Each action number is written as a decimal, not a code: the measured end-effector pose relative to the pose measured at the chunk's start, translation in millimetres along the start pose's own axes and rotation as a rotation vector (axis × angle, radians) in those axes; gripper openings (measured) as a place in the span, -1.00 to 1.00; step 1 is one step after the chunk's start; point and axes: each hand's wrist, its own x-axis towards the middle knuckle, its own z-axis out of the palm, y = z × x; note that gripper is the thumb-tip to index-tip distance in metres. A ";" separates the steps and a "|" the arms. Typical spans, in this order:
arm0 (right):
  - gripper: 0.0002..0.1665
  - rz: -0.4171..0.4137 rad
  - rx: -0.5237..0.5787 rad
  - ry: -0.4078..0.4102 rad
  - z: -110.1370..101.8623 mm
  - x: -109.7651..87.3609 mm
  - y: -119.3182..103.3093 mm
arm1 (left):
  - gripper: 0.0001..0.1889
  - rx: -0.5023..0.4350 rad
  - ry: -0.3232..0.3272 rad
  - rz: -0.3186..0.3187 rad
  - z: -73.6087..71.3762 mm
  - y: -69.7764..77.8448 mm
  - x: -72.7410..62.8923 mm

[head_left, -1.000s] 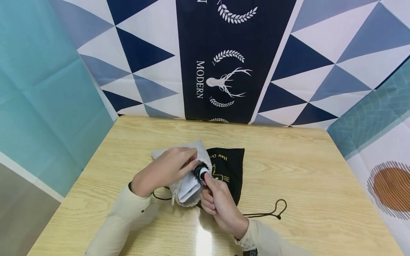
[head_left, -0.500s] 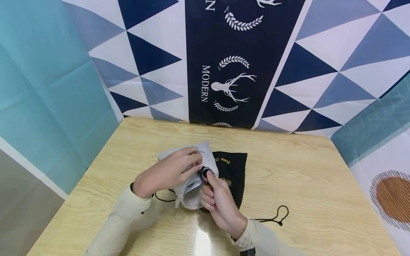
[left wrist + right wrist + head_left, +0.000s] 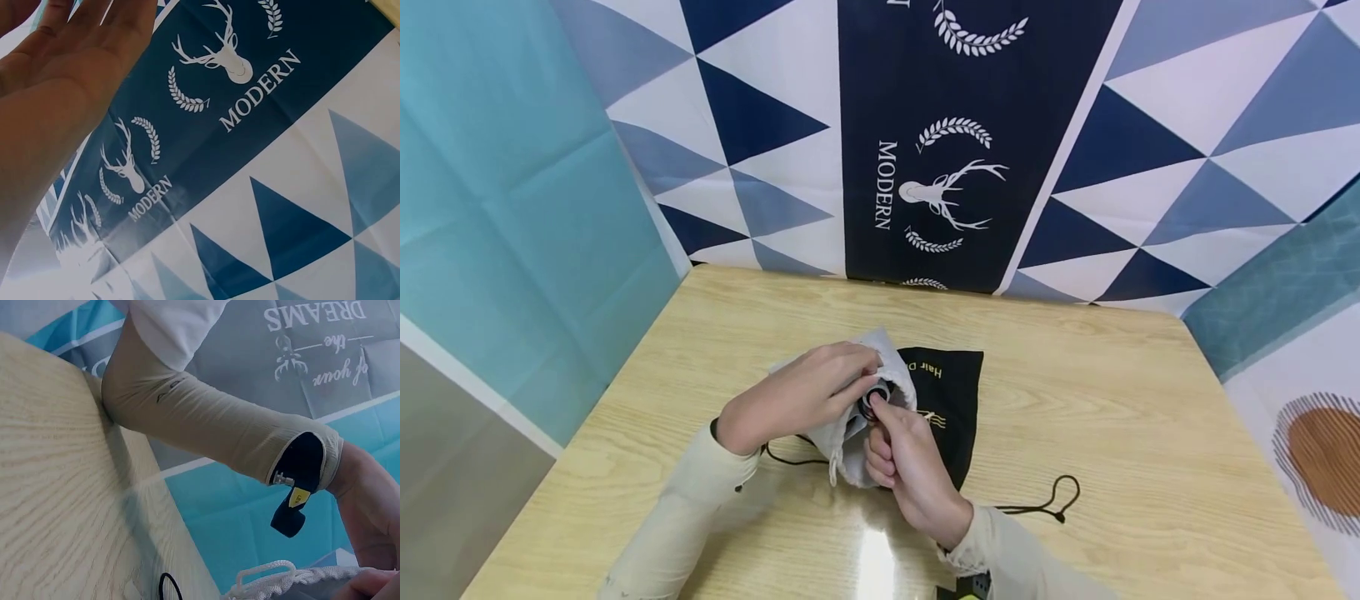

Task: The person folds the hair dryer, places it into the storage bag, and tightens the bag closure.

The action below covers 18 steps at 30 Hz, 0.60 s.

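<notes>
A light grey drawstring bag (image 3: 897,367) lies on the table with its mouth toward me. At its upper rim my left hand (image 3: 801,392) grips the cloth with curled fingers. My right hand (image 3: 917,471) holds a coiled black cord (image 3: 867,408) at the bag's mouth, thumb on its round end. A pale item inside the bag is mostly hidden. In the left wrist view the left hand (image 3: 75,69) shows from below. The right wrist view has the bag's corded rim (image 3: 275,584) at the bottom, beside the left hand (image 3: 372,500).
Under the grey bag lies a black pouch (image 3: 958,392) with yellow "Hair Dr" lettering, partly covered. Its black drawstring (image 3: 1063,500) loops out to the right over the wooden table (image 3: 1112,400). Another dark string (image 3: 790,458) lies at the left. Patterned cloth (image 3: 760,100) hangs behind the table.
The right hand has moved the black cord slightly left and further into the bag's mouth. The pale item inside shows less. The left hand has shifted slightly right along the rim.
</notes>
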 end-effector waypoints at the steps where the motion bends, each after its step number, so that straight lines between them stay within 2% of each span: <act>1: -0.50 0.013 0.015 -0.008 -0.6 0.1 -0.7 | -0.80 -0.004 0.000 0.002 0.4 -0.3 0.4; 5: -0.59 0.101 0.117 -0.047 -2.6 1.0 -5.0 | -0.84 -0.029 -0.002 0.017 1.7 -1.7 2.5; 7: -0.63 0.116 0.147 -0.059 -3.3 1.7 -7.3 | -0.86 -0.051 -0.012 0.019 2.6 -2.7 3.9; 13: -0.68 0.079 0.209 -0.060 -3.8 2.1 -12.1 | -0.81 -0.123 -0.054 0.001 0.7 -5.7 5.9; 18: -0.69 0.051 0.266 -0.084 0.6 4.5 -15.9 | -0.79 -0.171 -0.037 0.022 -8.0 -6.6 5.0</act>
